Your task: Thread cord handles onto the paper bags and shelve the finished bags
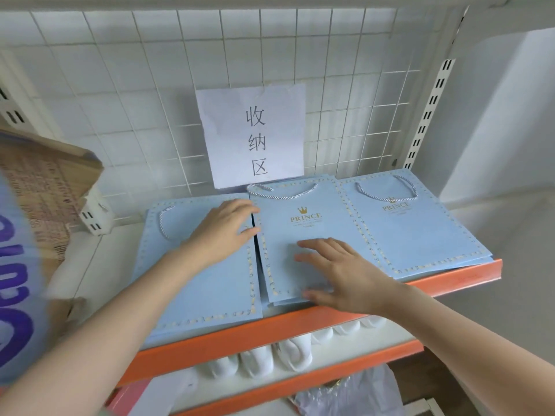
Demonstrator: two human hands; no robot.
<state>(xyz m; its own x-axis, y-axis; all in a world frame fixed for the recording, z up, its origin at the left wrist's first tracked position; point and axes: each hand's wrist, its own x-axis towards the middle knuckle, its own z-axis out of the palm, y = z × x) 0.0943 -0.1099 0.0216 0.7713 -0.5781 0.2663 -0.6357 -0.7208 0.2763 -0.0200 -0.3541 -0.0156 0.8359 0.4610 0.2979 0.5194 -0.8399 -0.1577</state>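
Three stacks of flat light-blue paper bags with white twisted cord handles lie side by side on a shelf with an orange front edge (pixel 300 322). My left hand (pixel 220 228) rests flat on the left bag (pixel 192 283), fingertips at its right edge. My right hand (pixel 339 271) presses flat with spread fingers on the lower part of the middle bag (pixel 303 223), which shows a gold crown and "PRINCE". The right bag (pixel 420 232) lies untouched, its cord handle (pixel 387 193) looped at the top.
A white paper sign (pixel 255 136) with black characters hangs on the wire grid back panel behind the bags. A brown cardboard piece (pixel 45 181) leans at the left. White rolls (pixel 288 352) sit on the shelf below, and a plastic bag (pixel 354 394) lies lower.
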